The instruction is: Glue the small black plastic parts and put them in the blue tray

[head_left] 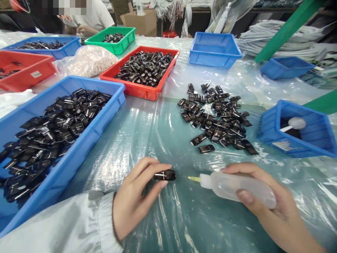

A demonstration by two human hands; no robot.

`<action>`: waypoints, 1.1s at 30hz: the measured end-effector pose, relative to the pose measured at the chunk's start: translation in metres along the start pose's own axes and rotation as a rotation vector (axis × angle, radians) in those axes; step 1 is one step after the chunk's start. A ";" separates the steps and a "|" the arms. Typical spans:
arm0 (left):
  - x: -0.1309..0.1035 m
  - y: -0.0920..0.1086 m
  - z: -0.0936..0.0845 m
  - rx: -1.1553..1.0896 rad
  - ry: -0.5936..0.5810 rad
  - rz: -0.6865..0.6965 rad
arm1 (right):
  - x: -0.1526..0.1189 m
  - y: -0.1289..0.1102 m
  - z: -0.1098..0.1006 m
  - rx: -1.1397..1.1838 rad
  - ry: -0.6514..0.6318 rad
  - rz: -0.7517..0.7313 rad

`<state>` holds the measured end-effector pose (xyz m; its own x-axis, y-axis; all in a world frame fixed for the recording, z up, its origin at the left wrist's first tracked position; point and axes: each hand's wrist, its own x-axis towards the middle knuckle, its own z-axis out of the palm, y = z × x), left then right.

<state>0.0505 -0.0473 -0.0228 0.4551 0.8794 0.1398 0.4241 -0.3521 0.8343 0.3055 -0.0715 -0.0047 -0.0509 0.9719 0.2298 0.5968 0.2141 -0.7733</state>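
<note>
Black part (pixel 165 175), one bottle (pixel 237 188), two hands

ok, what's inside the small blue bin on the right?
The small blue bin holds a white, round-headed piece lying on something dark. The near wall hides the rest of the inside.

Red tray (pixel 137 92), green tray (pixel 123 47)

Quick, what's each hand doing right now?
Left hand: closed, pinching a small black part.
Right hand: closed around a squeeze bottle.
</note>
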 end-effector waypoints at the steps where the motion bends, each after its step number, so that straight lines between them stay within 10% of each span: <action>1: 0.001 -0.001 0.000 -0.009 0.021 -0.031 | 0.001 0.001 -0.001 -0.012 0.035 0.000; 14: 0.003 -0.003 0.001 -0.058 0.092 -0.119 | 0.006 0.013 0.028 0.245 0.065 0.238; 20: 0.002 -0.006 0.002 -0.061 0.107 -0.091 | -0.004 0.007 0.025 0.013 0.352 -0.127; 25: 0.002 -0.006 0.003 -0.052 0.110 -0.047 | -0.006 -0.016 0.043 -0.244 -0.218 -0.484; 33: -0.002 -0.005 0.003 0.034 0.113 0.090 | 0.018 -0.025 0.077 -0.081 -0.271 -0.282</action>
<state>0.0497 -0.0478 -0.0287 0.4024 0.8735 0.2741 0.4124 -0.4403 0.7975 0.2283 -0.0521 -0.0269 -0.4249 0.8691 0.2532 0.5903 0.4781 -0.6504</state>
